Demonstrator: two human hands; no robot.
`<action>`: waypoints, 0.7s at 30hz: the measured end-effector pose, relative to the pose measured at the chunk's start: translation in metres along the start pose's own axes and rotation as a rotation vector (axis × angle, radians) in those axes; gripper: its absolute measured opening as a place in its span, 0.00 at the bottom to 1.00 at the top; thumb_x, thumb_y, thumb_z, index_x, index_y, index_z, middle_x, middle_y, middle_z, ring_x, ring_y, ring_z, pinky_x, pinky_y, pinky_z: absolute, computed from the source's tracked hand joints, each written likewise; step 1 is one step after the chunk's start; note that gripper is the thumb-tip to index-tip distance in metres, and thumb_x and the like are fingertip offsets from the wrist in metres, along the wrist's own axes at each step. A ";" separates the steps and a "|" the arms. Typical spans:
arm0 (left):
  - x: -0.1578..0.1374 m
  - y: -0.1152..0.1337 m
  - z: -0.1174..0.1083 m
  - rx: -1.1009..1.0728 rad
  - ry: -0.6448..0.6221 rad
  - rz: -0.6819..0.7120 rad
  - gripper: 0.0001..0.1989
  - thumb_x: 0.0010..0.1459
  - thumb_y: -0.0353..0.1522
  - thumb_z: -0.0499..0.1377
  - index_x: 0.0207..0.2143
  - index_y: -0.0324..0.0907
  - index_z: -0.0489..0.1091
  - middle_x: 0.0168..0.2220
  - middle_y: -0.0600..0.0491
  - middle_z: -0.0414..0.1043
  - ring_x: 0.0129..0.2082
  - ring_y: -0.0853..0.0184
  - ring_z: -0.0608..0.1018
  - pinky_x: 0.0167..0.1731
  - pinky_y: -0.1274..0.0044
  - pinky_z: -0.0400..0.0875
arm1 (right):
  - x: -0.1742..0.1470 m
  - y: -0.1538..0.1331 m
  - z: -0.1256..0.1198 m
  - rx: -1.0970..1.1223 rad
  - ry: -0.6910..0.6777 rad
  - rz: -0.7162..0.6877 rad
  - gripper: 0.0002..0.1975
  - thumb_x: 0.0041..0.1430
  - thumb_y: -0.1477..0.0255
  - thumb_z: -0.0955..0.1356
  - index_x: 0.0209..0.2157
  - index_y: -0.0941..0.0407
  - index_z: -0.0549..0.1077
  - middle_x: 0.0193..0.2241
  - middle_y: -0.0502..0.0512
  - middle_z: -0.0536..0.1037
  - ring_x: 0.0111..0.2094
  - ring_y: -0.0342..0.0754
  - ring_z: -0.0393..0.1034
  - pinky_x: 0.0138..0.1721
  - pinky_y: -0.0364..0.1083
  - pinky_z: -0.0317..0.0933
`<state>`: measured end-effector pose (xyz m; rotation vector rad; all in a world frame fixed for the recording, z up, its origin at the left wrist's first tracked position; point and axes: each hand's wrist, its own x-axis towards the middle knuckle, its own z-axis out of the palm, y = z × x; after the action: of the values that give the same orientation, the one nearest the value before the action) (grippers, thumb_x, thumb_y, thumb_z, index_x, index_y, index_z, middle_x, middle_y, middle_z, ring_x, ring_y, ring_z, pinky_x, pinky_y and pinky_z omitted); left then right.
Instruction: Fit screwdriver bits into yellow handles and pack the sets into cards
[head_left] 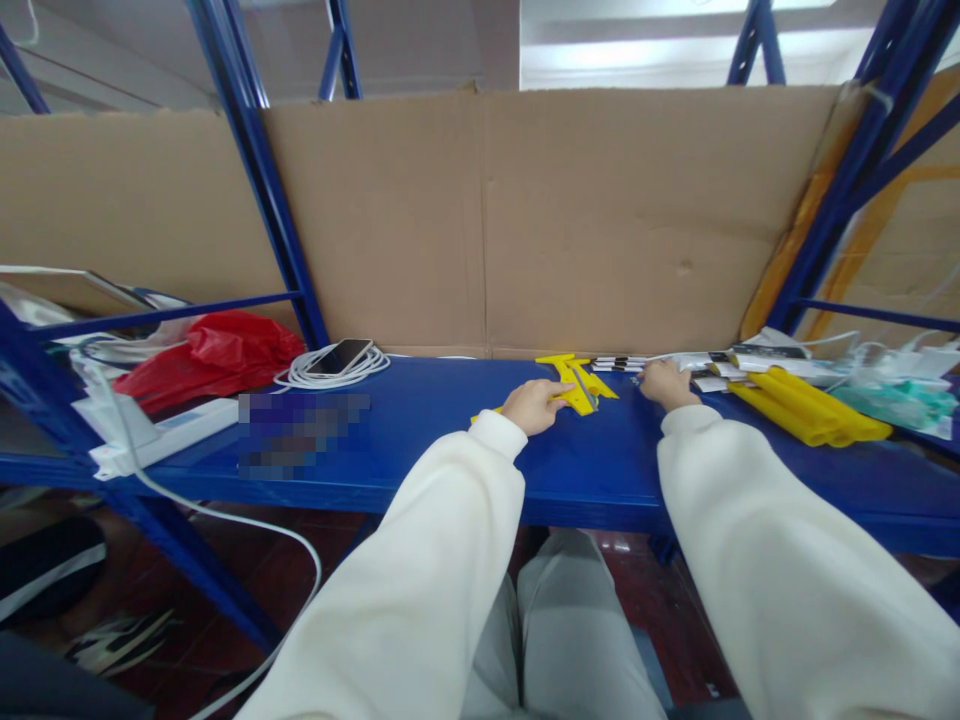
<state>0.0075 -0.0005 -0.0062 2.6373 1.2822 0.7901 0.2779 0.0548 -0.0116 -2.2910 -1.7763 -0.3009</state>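
My left hand is closed around a yellow plastic tool that looks like a small squeegee or scraper. Its broad head, with a grey strip, points right, and a yellow end shows past my wrist on the left. Farther right, my right hand has its fingers curled down at the end of some thin white sticks with black bands. Something small and pale shows at its fingertips, too small to name. White packets with black print lie just beyond this hand.
Yellow rolls and a clear-and-green plastic bag lie right on the blue shelf. Left are a phone on a coiled white cable, a red bag and a white power strip. Cardboard stands behind.
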 end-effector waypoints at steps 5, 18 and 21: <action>-0.001 0.001 -0.001 0.008 -0.007 0.003 0.20 0.62 0.32 0.57 0.56 0.47 0.71 0.54 0.49 0.74 0.53 0.61 0.76 0.52 0.74 0.68 | -0.001 -0.002 0.001 -0.050 -0.044 -0.024 0.20 0.59 0.77 0.61 0.51 0.65 0.73 0.52 0.73 0.72 0.58 0.63 0.60 0.54 0.66 0.55; -0.001 0.002 -0.004 -0.006 -0.013 -0.013 0.19 0.62 0.31 0.58 0.56 0.47 0.72 0.54 0.49 0.74 0.53 0.60 0.76 0.53 0.73 0.68 | 0.002 -0.015 0.003 0.087 -0.080 0.128 0.20 0.50 0.70 0.70 0.46 0.63 0.77 0.43 0.76 0.76 0.49 0.65 0.71 0.47 0.58 0.64; -0.001 0.002 -0.004 -0.010 -0.012 -0.015 0.19 0.61 0.30 0.58 0.55 0.47 0.72 0.53 0.49 0.74 0.53 0.60 0.76 0.53 0.72 0.68 | -0.001 -0.016 0.005 0.105 0.009 0.094 0.16 0.48 0.70 0.71 0.40 0.60 0.79 0.40 0.72 0.78 0.47 0.63 0.72 0.47 0.57 0.64</action>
<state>0.0065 -0.0033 -0.0022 2.6176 1.2904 0.7756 0.2622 0.0592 -0.0158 -2.2864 -1.6335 -0.1969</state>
